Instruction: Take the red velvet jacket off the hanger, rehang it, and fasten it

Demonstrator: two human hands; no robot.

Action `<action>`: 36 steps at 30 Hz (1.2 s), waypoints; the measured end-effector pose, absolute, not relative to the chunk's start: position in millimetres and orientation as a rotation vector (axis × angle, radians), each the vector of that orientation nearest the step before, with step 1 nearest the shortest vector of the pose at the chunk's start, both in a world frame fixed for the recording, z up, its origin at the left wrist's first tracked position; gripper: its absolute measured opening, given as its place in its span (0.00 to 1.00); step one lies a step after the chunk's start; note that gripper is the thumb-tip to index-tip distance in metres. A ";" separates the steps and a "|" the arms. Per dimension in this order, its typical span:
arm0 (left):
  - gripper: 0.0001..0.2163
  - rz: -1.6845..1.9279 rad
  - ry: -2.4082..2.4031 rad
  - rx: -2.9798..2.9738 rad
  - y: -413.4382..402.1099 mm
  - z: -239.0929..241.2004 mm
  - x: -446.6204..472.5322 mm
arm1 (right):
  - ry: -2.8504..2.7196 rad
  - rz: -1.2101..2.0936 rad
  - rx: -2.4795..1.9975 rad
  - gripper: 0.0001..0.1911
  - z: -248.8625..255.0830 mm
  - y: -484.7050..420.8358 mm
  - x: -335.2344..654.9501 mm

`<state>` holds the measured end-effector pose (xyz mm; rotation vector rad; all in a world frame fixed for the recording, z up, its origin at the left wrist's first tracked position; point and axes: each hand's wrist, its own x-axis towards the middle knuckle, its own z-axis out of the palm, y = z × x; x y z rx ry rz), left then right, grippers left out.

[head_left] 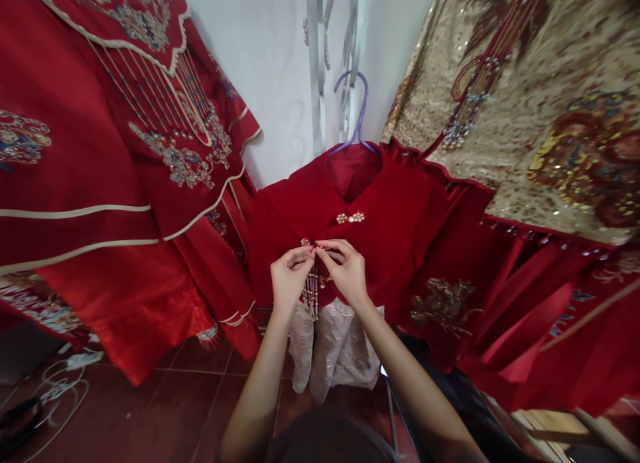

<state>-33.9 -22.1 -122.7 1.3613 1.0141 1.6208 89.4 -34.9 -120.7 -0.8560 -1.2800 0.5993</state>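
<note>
A red dress top (395, 196) hangs in front of me on a purple hanger (361, 109). My left hand (290, 273) and my right hand (346, 266) meet at its front, fingertips nearly touching. Each hand pinches at a small beaded fastener (316, 248) on the placket; the fingers hide most of it. Just above the hands, a pearl-and-gold clasp (351, 218) joins the collar edges. A beaded tassel (311, 293) dangles between my hands. Pale patterned fabric (345, 349) hangs below the top.
Red embroidered garments (165, 136) hang at the left, and a gold sequined garment (565, 116) with red skirts fills the right. A white metal rack (316, 69) stands behind. White cables (63, 389) lie on the tiled floor (180, 403) at lower left.
</note>
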 end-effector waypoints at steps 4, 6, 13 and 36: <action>0.12 1.565 1.026 1.347 -20.8 -118.3 -36.7 | -1.274 0.589 -0.848 0.10 -120.3 -31.7 89.4; 0.12 1.526 1.003 1.327 -18.0 -117.3 -38.7 | -1.248 0.607 -0.828 0.09 -121.9 -29.5 89.0; 0.09 1.373 0.931 1.563 -1.9 -118.5 -48.9 | -1.298 0.691 -0.793 0.10 -129.4 -20.5 97.2; 0.09 1.367 1.089 1.404 -48.9 -215.3 -21.1 | -1.216 0.692 -1.138 0.15 -218.7 -41.6 108.8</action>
